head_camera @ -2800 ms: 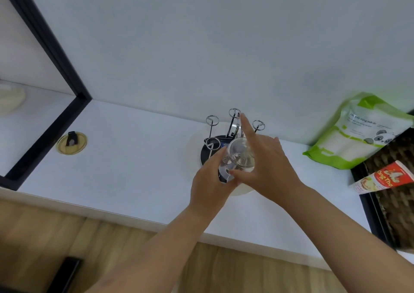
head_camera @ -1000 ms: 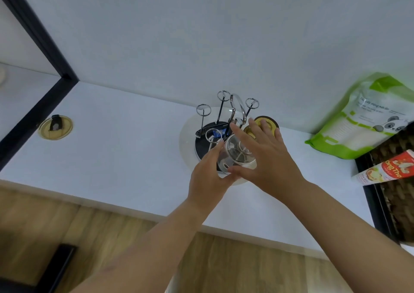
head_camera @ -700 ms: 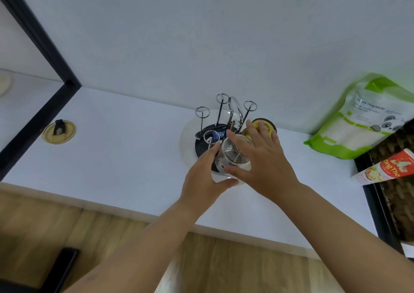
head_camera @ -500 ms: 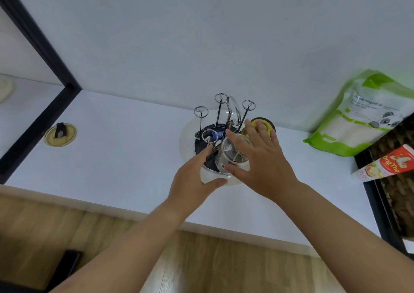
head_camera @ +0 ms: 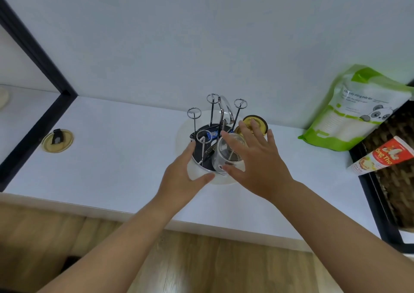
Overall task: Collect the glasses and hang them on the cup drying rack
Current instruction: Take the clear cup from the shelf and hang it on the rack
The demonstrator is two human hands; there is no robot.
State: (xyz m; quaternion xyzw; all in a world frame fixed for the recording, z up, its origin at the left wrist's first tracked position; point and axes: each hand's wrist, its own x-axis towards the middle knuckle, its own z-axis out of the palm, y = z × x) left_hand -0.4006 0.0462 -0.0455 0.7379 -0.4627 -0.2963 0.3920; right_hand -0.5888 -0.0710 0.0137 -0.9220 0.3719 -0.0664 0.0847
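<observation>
On the white counter (head_camera: 116, 158):
Rack: cup drying rack (head_camera: 209, 145) at 12 o'clock.
Glass: glass (head_camera: 228, 158) upended over a near prong.
My right hand (head_camera: 257, 165): fingers spread, thumb and forefinger touching the glass.
My left hand (head_camera: 183, 176): fingers loose, cupping the rack's base at 7 o'clock.

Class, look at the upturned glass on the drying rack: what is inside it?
Through the clear glass one metal peg of the rack shows, running up inside. The right hand covers the glass's far side.

Bare counter (head_camera: 125, 158) left of crowded rack (head_camera: 209, 140)
</observation>
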